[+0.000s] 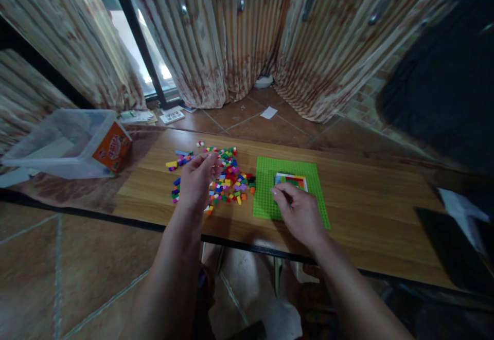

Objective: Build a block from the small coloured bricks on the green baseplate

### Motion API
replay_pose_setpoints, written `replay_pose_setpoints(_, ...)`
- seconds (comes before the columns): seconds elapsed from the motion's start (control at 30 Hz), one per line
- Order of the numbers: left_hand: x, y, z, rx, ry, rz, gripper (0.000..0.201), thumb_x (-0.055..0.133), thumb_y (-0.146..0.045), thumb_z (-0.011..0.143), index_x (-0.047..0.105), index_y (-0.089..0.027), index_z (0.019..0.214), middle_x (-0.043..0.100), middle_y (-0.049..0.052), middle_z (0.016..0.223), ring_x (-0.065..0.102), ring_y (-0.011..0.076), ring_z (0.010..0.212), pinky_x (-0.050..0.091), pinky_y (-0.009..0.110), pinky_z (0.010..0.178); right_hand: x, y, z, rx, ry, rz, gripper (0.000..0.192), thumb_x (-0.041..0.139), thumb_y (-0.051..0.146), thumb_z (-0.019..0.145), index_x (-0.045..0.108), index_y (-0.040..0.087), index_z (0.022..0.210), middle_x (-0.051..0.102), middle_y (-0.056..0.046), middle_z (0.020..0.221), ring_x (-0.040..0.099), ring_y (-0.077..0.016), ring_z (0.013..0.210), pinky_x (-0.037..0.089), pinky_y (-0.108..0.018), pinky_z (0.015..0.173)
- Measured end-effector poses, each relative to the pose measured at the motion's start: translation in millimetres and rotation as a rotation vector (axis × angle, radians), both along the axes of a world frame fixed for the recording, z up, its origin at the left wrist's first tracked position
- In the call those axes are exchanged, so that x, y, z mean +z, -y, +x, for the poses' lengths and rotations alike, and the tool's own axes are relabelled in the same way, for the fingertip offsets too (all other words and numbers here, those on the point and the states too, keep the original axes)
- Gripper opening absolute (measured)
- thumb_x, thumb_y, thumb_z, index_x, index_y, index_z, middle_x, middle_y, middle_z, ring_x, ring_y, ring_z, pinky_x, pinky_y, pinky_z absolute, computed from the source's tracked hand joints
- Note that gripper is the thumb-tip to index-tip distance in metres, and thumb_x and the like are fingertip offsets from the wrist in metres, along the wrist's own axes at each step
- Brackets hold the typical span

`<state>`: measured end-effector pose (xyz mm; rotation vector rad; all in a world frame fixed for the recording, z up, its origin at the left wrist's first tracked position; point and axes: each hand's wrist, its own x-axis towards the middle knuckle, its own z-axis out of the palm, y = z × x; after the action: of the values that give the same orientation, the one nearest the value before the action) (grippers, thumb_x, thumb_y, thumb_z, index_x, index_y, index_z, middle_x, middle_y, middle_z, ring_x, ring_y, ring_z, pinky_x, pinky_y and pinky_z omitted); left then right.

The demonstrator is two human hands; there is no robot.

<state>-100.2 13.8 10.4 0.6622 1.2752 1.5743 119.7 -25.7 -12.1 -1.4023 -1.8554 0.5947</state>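
A pile of small coloured bricks lies on the wooden table. My left hand hovers over the pile's left part, fingers curled with the tips pinched; whether a brick is between them I cannot tell. To the right lies a green baseplate with a small multicoloured patch of bricks built on it. My right hand rests on the baseplate just in front of that patch, fingertips pressed down at its left corner.
A clear plastic tub with an orange label lies on the table's left end. Dark objects and a white sheet sit at the right end. Curtains hang behind, and papers lie on the tiled floor.
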Motion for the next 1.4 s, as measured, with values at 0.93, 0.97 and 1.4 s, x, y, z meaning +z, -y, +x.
replay_pose_setpoints(0.93, 3.7, 7, -20, 0.021, 0.037, -0.013, 0.022, 0.08, -0.028, 0.062, 0.065, -0.016, 0.072, 0.063, -0.001, 0.066, 0.057, 0.0076, 0.059, 0.047, 0.021, 0.062, -31.1, -21, -60, 0.186, 0.096, -0.01, 0.023, 0.052, 0.015, 0.093, 0.073, 0.023, 0.097, 0.066, -0.004, 0.097, 0.064, -0.0164, 0.087, 0.048, -0.029, 0.081)
replay_pose_setpoints(0.97, 3.9, 7, -20, 0.025, 0.034, -0.016, 0.022, 0.079, -0.028, 0.063, 0.065, -0.016, 0.073, 0.063, -0.001, 0.066, 0.057, 0.0077, 0.06, 0.047, 0.021, 0.063, -31.7, -20, -60, 0.21, 0.104, -0.019, 0.023, 0.052, 0.015, 0.092, 0.073, 0.023, 0.097, 0.066, -0.004, 0.098, 0.064, -0.0164, 0.088, 0.048, -0.029, 0.082)
replay_pose_setpoints(1.4, 2.2, 9, -39, 0.043, 0.006, 0.021, 0.022, 0.079, -0.028, 0.061, 0.067, -0.014, 0.074, 0.062, -0.001, 0.066, 0.053, 0.0056, 0.055, 0.043, 0.017, 0.055, -24.6, -17, -71, 0.197, 0.354, -0.094, 0.02, 0.054, 0.019, 0.093, 0.071, 0.022, 0.102, 0.067, -0.006, 0.104, 0.065, -0.0198, 0.091, 0.047, -0.032, 0.081)
